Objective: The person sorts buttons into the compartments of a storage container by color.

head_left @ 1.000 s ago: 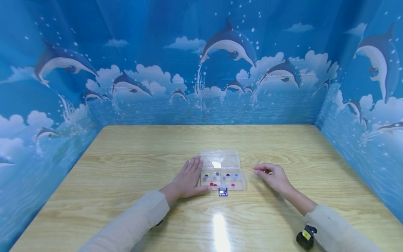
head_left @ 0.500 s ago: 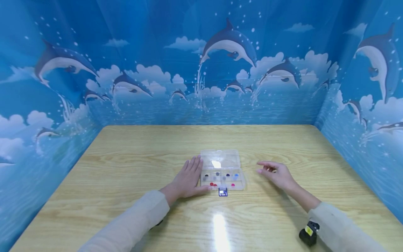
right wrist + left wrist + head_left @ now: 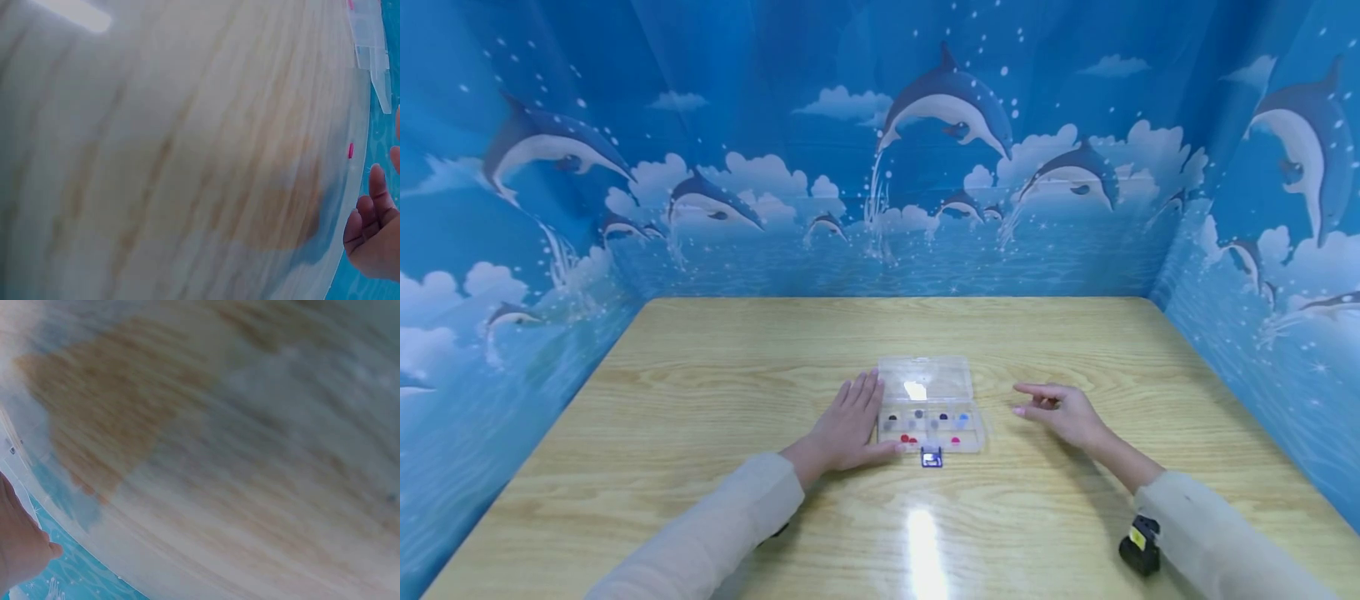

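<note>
A clear plastic compartment box (image 3: 977,433) lies on the table in the head view, its clear lid (image 3: 943,379) folded back. Small round pieces in black, grey, blue, red and pink sit in its compartments, among them a red piece (image 3: 905,438) and a pink piece (image 3: 955,441). My left hand (image 3: 848,425) lies flat along the box's left side, thumb at the front edge. Right of the box, my right hand (image 3: 1063,412) hovers with thumb and index finger apart. In the right wrist view, a small pink-red piece (image 3: 350,150) shows beside the fingers (image 3: 377,181), separated by a gap.
A blue-edged tab (image 3: 931,457) projects at the box's front. The wooden table (image 3: 737,350) meets a blue dolphin-print curtain (image 3: 775,250) at its back and sides. A black wrist device (image 3: 1138,546) hangs by the right sleeve.
My right hand has shifted slightly right, away from the box, and its thumb and index finger have spread further apart. My left hand and the box stay put.
</note>
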A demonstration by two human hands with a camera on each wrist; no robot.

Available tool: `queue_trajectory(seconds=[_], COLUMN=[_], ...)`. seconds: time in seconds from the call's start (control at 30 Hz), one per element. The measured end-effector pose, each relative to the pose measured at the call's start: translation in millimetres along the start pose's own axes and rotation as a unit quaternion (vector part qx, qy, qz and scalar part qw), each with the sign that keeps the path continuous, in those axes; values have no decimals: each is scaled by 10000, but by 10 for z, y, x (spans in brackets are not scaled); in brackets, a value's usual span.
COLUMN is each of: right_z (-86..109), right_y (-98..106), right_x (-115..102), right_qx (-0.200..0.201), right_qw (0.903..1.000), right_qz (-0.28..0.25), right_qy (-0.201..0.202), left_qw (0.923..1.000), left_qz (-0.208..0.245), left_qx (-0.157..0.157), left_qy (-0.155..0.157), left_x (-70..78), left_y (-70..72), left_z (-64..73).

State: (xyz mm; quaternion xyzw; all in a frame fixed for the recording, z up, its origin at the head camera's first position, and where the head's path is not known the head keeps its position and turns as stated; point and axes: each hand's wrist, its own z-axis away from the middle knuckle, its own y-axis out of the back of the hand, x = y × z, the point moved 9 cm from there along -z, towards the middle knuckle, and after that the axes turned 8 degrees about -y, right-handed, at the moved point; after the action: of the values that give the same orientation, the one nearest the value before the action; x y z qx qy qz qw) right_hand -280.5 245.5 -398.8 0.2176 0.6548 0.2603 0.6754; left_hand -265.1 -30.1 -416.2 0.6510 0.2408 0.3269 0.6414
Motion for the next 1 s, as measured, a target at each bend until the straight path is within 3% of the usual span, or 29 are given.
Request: queue_trajectory(seconds=[0.3, 0.77, 1.0], right_z=[-35, -100, -104], right_y=[-6, -15, -14], right_x=[49, 135, 106], right_qx=[-127, -200, -195], right_qw=[9994, 9966, 9959], right_qz=[247, 778, 792], right_qy=[203, 205, 380], left_qw=[10000, 10000, 10000], left_qz=[-15, 17, -6], left_qx=[-3, -32, -14], left_qy=[-26, -11, 20], left_x=[5, -2, -3], left_y=[3, -5, 6], left_z=[-7, -7, -10])
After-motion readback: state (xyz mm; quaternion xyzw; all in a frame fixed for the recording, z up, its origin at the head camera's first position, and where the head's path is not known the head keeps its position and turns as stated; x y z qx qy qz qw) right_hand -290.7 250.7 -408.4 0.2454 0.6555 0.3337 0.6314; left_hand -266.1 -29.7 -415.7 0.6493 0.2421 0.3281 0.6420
